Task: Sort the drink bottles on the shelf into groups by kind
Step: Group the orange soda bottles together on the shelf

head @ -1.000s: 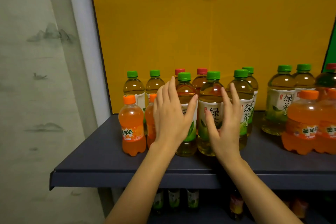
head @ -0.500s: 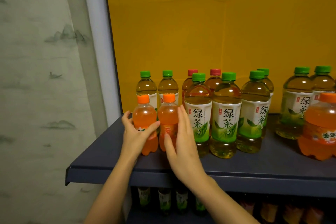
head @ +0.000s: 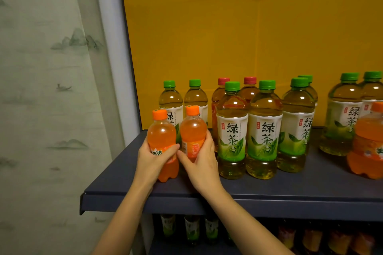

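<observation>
The left hand (head: 154, 156) wraps fingers and thumb round the label of a small orange soda bottle (head: 162, 133). The right hand (head: 202, 161) grasps a second small orange soda bottle (head: 193, 128) the same way. Both bottles are upright, long axis vertical, just beside each other at the left front of the shelf (head: 290, 185). The first has its base on the shelf; the second's base is hidden behind the right hand. A big orange soda bottle (head: 367, 147) of the same kind stands at the far right, well apart, with the front row of green tea bottles (head: 232, 130) between. The pair probably has to travel rightwards, passing in front of the tea, and the right hand is nearer. Red-capped bottles (head: 223, 81) stand behind the tea.
</observation>
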A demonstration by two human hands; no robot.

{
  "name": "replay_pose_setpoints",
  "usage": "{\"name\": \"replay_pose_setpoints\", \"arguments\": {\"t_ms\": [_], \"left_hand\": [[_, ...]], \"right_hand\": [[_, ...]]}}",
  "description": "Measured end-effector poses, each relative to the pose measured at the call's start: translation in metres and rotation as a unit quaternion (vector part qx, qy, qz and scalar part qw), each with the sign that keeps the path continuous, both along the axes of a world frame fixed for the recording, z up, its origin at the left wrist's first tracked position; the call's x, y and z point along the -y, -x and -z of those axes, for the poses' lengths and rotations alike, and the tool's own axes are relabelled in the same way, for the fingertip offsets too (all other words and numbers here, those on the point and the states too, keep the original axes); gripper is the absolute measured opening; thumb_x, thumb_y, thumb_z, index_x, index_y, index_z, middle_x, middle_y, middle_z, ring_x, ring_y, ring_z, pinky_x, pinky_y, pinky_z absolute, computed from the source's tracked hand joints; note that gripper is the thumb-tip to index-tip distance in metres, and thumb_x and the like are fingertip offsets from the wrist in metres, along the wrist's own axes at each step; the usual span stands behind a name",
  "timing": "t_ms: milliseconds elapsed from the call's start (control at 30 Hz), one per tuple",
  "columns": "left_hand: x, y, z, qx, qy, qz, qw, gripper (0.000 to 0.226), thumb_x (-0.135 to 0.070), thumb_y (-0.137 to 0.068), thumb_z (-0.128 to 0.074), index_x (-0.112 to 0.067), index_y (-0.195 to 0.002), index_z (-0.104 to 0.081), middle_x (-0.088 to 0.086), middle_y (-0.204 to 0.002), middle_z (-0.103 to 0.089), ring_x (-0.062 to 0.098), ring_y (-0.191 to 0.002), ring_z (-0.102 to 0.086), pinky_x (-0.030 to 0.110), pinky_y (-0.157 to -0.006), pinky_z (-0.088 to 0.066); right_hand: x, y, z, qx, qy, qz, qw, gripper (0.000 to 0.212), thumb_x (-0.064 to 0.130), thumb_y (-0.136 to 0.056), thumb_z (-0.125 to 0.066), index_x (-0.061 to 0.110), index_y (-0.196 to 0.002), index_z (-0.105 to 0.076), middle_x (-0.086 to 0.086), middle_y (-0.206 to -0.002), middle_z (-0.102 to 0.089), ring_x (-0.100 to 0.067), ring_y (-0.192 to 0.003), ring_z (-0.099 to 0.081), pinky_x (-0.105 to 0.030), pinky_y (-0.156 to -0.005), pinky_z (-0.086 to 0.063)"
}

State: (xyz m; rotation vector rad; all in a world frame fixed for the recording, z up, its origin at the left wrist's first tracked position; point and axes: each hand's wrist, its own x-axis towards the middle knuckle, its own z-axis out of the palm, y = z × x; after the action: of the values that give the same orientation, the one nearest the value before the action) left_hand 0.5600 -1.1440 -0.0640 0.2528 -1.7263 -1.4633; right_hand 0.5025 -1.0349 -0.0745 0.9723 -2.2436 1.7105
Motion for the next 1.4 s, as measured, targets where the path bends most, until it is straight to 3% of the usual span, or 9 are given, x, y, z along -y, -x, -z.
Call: {"name": "replay_pose_setpoints", "arguments": {"t_ms": [133, 300, 367, 467, 733, 967, 1167, 1267, 1400], "left_hand": [[0.003, -0.01, 0.003, -0.013, 0.018, -0.005, 1.0, 0.036, -0.014, -0.071, -0.073, -0.03, -0.098, -0.056, -0.006, -0.094, -0.066, -0.003, -0.077, -0.066, 0.011, -0.063, -0.051], [0.0, -0.023, 0.004, -0.013, 0.012, -0.02, 1.0, 0.034, -0.012, -0.074, -0.07, -0.024, -0.102, -0.055, -0.005, -0.092, -0.064, -0.004, -0.073, -0.065, 0.009, -0.059, -0.05], [-0.006, -0.028, 0.002, -0.016, -0.001, -0.021, 1.0, 0.028, -0.01, -0.077, -0.067, -0.027, -0.096, -0.055, -0.006, -0.088, -0.063, -0.005, -0.068, -0.065, 0.01, -0.055, -0.05], [-0.02, -0.036, -0.001, -0.019, -0.018, -0.027, 0.999, 0.026, -0.011, -0.078, -0.065, -0.032, -0.088, -0.053, -0.007, -0.085, -0.063, 0.006, -0.069, -0.064, 0.016, -0.056, -0.049], [-0.1, -0.044, -0.02, -0.032, -0.04, 0.028, 0.998, 0.029, -0.026, -0.064, -0.067, -0.028, -0.092, -0.058, 0.001, -0.091, -0.065, 0.018, -0.084, -0.064, 0.032, -0.069, -0.05], [-0.208, -0.026, -0.027, -0.022, -0.057, 0.1, 0.993, 0.045, -0.034, -0.051, -0.083, -0.028, -0.09, -0.061, 0.004, -0.09, -0.068, 0.022, -0.083, -0.066, 0.034, -0.07, -0.051], [-0.317, 0.0, -0.017, -0.005, -0.065, 0.171, 0.983, 0.053, -0.047, -0.043, -0.076, -0.024, -0.09, -0.065, 0.008, -0.09, -0.07, 0.027, -0.083, -0.067, 0.042, -0.075, -0.054], [-0.374, 0.017, -0.016, 0.004, -0.062, 0.218, 0.974, 0.049, -0.035, -0.049, -0.086, -0.023, -0.092, -0.064, 0.001, -0.087, -0.07, 0.02, -0.082, -0.067, 0.034, -0.071, -0.052], [-0.449, 0.043, -0.018, 0.006, -0.058, 0.289, 0.956, 0.043, -0.03, -0.054, -0.082, -0.025, -0.092, -0.063, -0.002, -0.088, -0.069, 0.015, -0.082, -0.067, 0.029, -0.071, -0.049]], "right_hand": [[0.005, 0.006, -0.002, 0.035, -0.004, 0.0, 0.999, 0.079, 0.043, -0.076, -0.07, 0.018, -0.137, -0.027, -0.003, -0.132, -0.039, -0.019, -0.12, -0.044, -0.03, -0.095, -0.039], [0.0, 0.002, 0.002, 0.052, -0.017, -0.044, 0.998, 0.069, 0.059, -0.07, -0.067, 0.024, -0.123, -0.04, 0.0, -0.115, -0.055, -0.018, -0.107, -0.055, -0.04, -0.092, -0.048], [-0.01, -0.005, 0.002, 0.056, -0.01, -0.072, 0.996, 0.063, 0.058, -0.07, -0.067, 0.026, -0.118, -0.043, 0.003, -0.11, -0.059, -0.014, -0.102, -0.058, -0.037, -0.089, -0.05], [-0.03, -0.015, 0.001, 0.076, 0.019, -0.111, 0.991, 0.053, 0.049, -0.073, -0.07, 0.026, -0.114, -0.046, 0.008, -0.106, -0.061, -0.006, -0.096, -0.06, -0.023, -0.082, -0.05], [-0.118, -0.027, -0.003, 0.071, 0.086, -0.127, 0.986, 0.045, 0.042, -0.074, -0.074, 0.031, -0.111, -0.051, 0.007, -0.1, -0.065, -0.001, -0.089, -0.063, -0.019, -0.075, -0.052], [-0.241, -0.019, -0.007, 0.073, 0.107, -0.057, 0.99, 0.036, 0.037, -0.073, -0.075, 0.033, -0.102, -0.054, 0.006, -0.094, -0.066, -0.004, -0.085, -0.064, -0.025, -0.076, -0.054], [-0.365, -0.013, -0.002, 0.074, 0.133, 0.037, 0.988, 0.033, 0.031, -0.073, -0.075, 0.023, -0.101, -0.058, 0.006, -0.081, -0.067, -0.006, -0.075, -0.065, -0.02, -0.069, -0.051], [-0.427, -0.01, 0.002, 0.072, 0.138, 0.095, 0.983, 0.03, 0.031, -0.074, -0.075, 0.024, -0.098, -0.058, 0.007, -0.078, -0.066, -0.008, -0.074, -0.065, -0.025, -0.07, -0.052], [-0.503, -0.005, 0.0, 0.064, 0.152, 0.166, 0.972, 0.035, 0.038, -0.071, -0.075, 0.028, -0.1, -0.058, 0.005, -0.086, -0.066, -0.009, -0.078, -0.065, -0.028, -0.074, -0.053]]}}
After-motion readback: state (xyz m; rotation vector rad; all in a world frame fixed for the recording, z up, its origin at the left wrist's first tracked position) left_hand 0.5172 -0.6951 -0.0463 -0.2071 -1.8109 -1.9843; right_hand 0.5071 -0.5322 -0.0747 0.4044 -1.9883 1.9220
